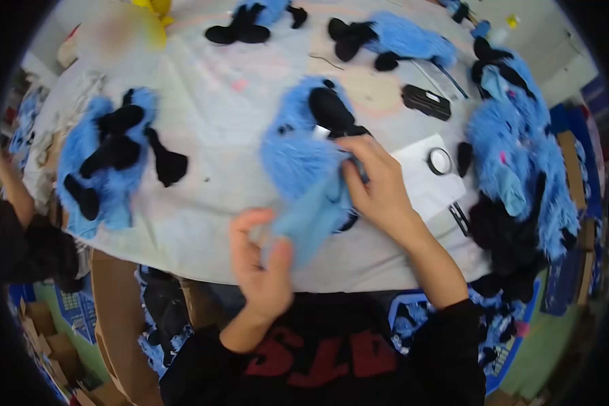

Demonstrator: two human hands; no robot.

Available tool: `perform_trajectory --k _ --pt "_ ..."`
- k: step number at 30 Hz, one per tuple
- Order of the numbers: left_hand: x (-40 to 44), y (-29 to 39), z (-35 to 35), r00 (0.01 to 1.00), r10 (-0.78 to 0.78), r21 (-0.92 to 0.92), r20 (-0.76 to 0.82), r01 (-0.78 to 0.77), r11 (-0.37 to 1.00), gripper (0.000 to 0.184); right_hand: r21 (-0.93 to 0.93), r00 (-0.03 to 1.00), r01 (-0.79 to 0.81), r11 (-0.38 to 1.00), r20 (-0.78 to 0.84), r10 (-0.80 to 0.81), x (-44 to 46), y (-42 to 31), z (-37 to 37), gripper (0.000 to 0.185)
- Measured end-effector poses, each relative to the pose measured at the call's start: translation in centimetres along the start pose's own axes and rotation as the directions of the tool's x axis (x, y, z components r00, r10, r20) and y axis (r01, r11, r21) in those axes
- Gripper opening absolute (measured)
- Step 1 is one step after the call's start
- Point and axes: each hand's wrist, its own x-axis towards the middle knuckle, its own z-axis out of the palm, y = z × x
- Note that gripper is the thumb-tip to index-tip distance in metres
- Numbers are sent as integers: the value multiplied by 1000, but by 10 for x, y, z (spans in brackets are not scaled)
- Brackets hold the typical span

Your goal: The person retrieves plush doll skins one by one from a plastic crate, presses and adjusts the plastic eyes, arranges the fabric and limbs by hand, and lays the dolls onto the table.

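A blue furry plush toy skin [294, 159] with black limbs lies on the table in front of me, unstuffed and limp. My right hand [375, 179] is closed on its right edge, thumb and fingers pinching the fabric near a small white label [321, 132]. Smooth light-blue cloth [310, 223], part of the same toy, hangs down toward me. At the lower end of this cloth is my left hand [260, 260], slightly blurred, its fingers curved and apart from the thumb. The cloth's edge reaches between them, with no firm grip visible.
More blue-and-black plush skins lie at left [108, 155], at the back, and in a pile [514, 142] at right. A black case [426, 102], a tape roll [440, 161] on white paper and a black cutter-like tool [459, 219] sit at right. Another person's arm [13, 189] shows at far left.
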Motion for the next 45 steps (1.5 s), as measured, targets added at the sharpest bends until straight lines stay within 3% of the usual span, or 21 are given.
perform_trajectory --k 5,11,14,21,25,31,36,40,45 --pt "8 -2 -14 963 -229 -240 -142 191 952 24 78 997 -59 995 46 55 0 -17 1 15" --pt "3 -17 -21 979 -77 -22 -191 74 997 22 20 995 -94 995 24 93 2 -26 12 4" --pt "10 -14 -39 976 -63 35 -209 72 997 20 121 951 -289 950 150 270 6 -26 7 5" --pt "15 -14 -36 979 97 285 -179 -43 958 19 222 878 -456 862 267 396 1 -27 6 14" --pt "20 -16 -31 982 147 445 -118 -80 892 18 639 731 -652 408 386 563 -3 -22 7 20" --pt "26 -15 -30 975 118 376 -191 -38 926 17 714 654 -659 235 391 647 0 -32 7 22" --pt "20 5 -8 964 99 220 -246 -43 974 17 669 772 -595 446 319 550 -2 -18 7 21" --pt "14 18 4 935 349 445 -70 -283 849 18 714 740 -597 365 314 595 -2 -23 9 19" --pt "27 3 -6 928 359 557 -98 -248 793 18 788 760 -554 267 349 548 -1 -19 12 15"
